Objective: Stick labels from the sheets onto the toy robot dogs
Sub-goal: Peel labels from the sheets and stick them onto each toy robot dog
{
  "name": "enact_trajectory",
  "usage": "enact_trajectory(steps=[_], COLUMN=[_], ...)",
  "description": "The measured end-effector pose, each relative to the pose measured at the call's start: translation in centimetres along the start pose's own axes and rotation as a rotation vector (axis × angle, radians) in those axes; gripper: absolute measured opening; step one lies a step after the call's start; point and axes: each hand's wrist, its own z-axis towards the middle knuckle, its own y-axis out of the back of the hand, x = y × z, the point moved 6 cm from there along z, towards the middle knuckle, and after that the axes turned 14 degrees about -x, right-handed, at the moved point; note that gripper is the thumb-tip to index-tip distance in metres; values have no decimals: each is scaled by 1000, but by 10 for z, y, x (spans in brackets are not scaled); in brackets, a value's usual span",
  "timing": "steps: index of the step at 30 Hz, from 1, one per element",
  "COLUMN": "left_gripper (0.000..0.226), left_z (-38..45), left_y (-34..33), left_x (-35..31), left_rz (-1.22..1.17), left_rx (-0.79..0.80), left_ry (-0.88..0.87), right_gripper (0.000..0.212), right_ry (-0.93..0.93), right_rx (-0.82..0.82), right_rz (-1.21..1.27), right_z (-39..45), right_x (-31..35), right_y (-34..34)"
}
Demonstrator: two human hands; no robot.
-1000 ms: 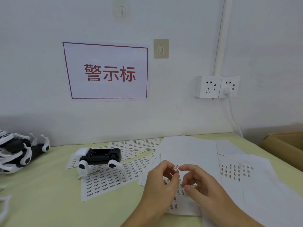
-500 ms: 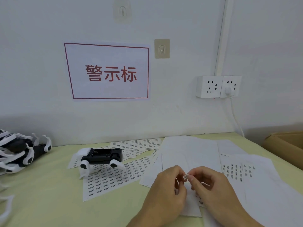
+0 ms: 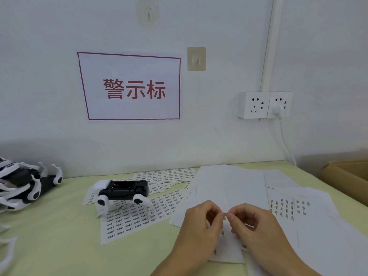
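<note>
Toy robot dog (image 3: 123,193): black body, white legs, belly-up on label sheets (image 3: 137,216). Left hand (image 3: 201,232), right hand (image 3: 256,230) pinching one small label (image 3: 225,213), print illegible. Wall sign (image 3: 131,87): "警示标".

One head-worn wide-angle view looks forward and slightly down across the table (image 3: 59,246) toward the wall (image 3: 39,76) behind it. The hands sit nearest, at the lower edge; wall sign (image 3: 131,87) and sockets (image 3: 264,105) lie far.
</note>
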Motion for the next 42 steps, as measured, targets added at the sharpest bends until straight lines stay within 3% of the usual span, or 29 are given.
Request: enact_trajectory(steps=[6,11,17,22,25,28,31,34,36,38,42], left_gripper=[14,15,16,24,32,45,56,61,58,53,30], left_z=[-5,-5,-3,21,43,61,71,69,63,60,66], left_y=[-1,1,12,40,69,106,140,170,183,183,179], left_x=[-10,-8,-11,-14,-25,-29,-16,13,30,38,37], left_rz=[81,113,80,-155,-163,-20,282,614,694,831,1079], left_rx=[2,-34,-164,-390,-398,-355,-207,-12,119,225,96], left_ry=[-137,-147,-105,160,131,19,3,85,183,174,8], right_gripper=[19,18,19,17,17,16,15,15,15,16,16], right_ry=[-7,-29,-50,-100,-104,-114,-120,-119,-120,-123,-131], right_rx=[-4,10,13,48,48,47,51,65,73,77,82], right_rz=[11,36,55,60,58,63,62,48,43,39,43], right_z=[0,0,1,2,2,3,3,3,4,4,5], right_x=[0,0,-3,-8,-9,-9,-10,-11,-12,-14,-16], right_y=[0,0,1,-2,-3,-3,-4,-5,-6,-6,-7])
